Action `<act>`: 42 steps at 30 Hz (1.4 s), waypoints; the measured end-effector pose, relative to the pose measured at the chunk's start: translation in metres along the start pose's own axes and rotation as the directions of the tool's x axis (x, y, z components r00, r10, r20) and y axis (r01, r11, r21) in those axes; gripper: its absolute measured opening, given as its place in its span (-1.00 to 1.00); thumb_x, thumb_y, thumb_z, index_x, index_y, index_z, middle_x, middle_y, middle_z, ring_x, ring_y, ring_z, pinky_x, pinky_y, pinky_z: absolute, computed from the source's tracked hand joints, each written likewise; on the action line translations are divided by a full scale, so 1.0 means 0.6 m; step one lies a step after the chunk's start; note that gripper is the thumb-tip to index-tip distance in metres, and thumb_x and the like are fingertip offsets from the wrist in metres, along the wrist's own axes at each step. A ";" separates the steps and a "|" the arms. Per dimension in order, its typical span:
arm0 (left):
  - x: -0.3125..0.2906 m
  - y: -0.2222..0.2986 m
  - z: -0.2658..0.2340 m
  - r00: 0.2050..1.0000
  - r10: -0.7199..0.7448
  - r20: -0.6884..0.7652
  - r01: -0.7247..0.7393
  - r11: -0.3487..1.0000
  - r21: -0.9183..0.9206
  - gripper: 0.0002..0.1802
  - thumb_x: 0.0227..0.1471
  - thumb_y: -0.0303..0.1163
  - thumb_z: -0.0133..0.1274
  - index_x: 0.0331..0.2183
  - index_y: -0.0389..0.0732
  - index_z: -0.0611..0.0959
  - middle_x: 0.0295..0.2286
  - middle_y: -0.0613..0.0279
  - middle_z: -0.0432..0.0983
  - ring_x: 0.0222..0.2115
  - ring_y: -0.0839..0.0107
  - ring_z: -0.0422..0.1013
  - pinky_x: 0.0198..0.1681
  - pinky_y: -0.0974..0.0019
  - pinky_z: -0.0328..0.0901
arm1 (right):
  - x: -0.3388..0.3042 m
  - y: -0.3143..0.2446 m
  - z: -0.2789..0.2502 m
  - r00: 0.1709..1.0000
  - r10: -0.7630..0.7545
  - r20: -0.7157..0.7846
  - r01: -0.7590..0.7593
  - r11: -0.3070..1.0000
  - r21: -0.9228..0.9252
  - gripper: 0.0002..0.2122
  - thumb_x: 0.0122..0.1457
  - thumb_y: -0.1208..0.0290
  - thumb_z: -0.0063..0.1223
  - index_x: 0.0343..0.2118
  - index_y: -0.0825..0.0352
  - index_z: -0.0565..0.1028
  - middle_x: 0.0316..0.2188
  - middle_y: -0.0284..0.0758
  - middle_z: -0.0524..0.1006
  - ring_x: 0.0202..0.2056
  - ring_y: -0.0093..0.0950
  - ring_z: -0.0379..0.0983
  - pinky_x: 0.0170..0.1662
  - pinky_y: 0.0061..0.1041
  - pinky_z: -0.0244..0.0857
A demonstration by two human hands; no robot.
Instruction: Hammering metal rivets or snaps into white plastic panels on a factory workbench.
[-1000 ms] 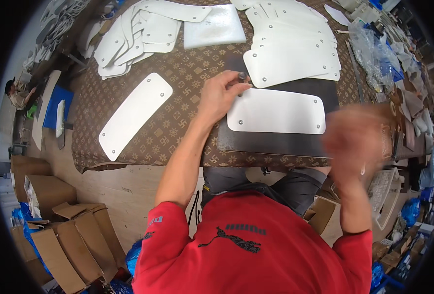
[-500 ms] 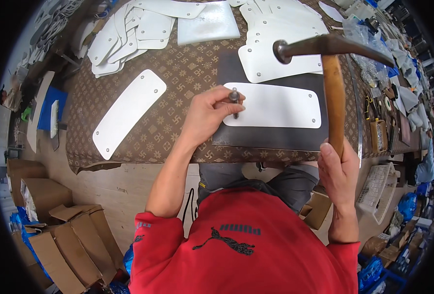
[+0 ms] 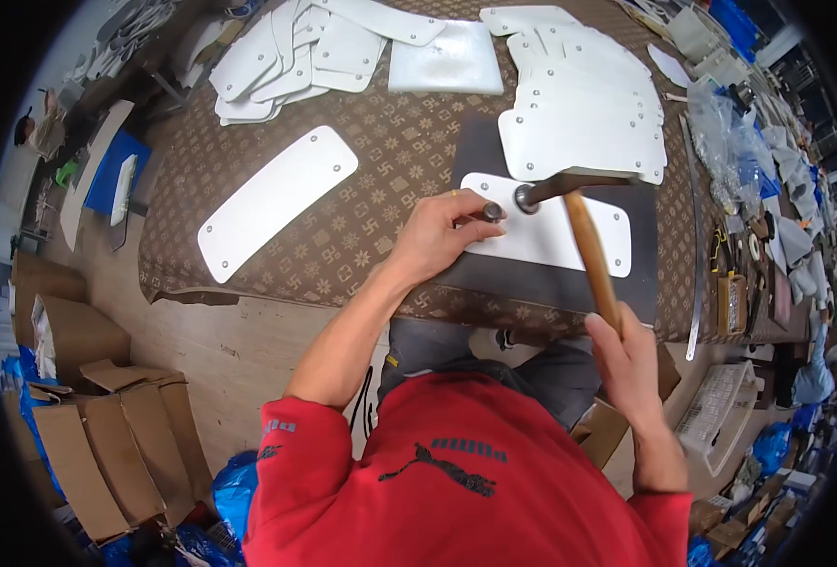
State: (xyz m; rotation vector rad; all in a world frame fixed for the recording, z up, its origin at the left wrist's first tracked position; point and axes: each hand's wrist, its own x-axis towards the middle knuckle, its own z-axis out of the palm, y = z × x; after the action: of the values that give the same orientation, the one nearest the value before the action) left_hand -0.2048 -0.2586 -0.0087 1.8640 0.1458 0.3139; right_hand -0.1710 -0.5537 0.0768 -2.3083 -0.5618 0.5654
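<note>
My left hand (image 3: 437, 234) pinches a short dark metal punch (image 3: 492, 212) between thumb and fingers, near the left end of a white curved panel (image 3: 562, 234). The panel has small metal rivets near its corners and lies on a black mat (image 3: 480, 146). My right hand (image 3: 626, 359) grips the wooden handle of a hammer (image 3: 588, 248). Its steel head is over the panel, just right of the punch, with a gap between them. The punch's lower end is hidden by my fingers.
Another white riveted panel (image 3: 276, 203) lies at left on the brown patterned tablecloth (image 3: 390, 142). Piles of white panels (image 3: 579, 109) stand at the back, with a translucent block (image 3: 447, 61) between them. A metal ruler (image 3: 694, 283) runs along the right; cardboard boxes (image 3: 116, 444) stand lower left.
The hammer has come down and left, its head now close to the punch. The punch remains in my left hand at the panel's left end. The whole view has shifted slightly.
</note>
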 end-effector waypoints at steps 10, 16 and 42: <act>0.165 0.078 0.144 0.989 0.108 0.097 -0.073 0.947 -0.312 -0.79 0.04 -0.46 0.25 -0.25 -0.34 0.72 -0.43 0.28 0.62 -0.43 0.53 0.46 -0.29 0.40 0.35 | -0.079 -0.005 -0.109 0.854 0.140 -0.501 0.194 0.808 0.556 -0.79 0.37 0.26 -0.01 -0.31 0.28 0.35 -0.67 -0.51 0.25 -0.70 -0.75 0.09 -0.67 -0.71 -0.07; 0.255 0.068 0.255 0.970 0.069 0.232 0.010 0.947 -0.322 -0.76 0.06 -0.43 0.24 -0.21 -0.33 0.72 -0.43 0.27 0.63 -0.40 0.55 0.48 -0.25 0.45 0.33 | -0.106 0.043 -0.133 0.786 0.187 -0.590 0.236 0.790 0.565 -0.77 0.37 0.22 -0.02 -0.31 0.29 0.34 -0.65 -0.50 0.25 -0.71 -0.75 0.07 -0.68 -0.70 -0.08; 0.223 0.067 0.293 0.959 0.115 0.257 -0.011 0.927 -0.374 -0.83 0.06 -0.52 0.23 -0.25 -0.35 0.70 -0.40 0.23 0.61 -0.41 0.51 0.48 -0.29 0.39 0.38 | -0.084 0.104 -0.150 0.822 0.387 -0.418 -0.086 0.810 0.580 -0.80 0.35 0.26 0.04 -0.37 0.25 0.39 -0.67 -0.56 0.26 -0.67 -0.79 0.10 -0.63 -0.72 -0.07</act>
State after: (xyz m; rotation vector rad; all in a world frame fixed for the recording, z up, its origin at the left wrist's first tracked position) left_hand -0.0285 -0.3975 -0.0012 1.5182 -0.1575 0.1117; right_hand -0.1491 -0.6685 0.1054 -1.8641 0.1644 0.1503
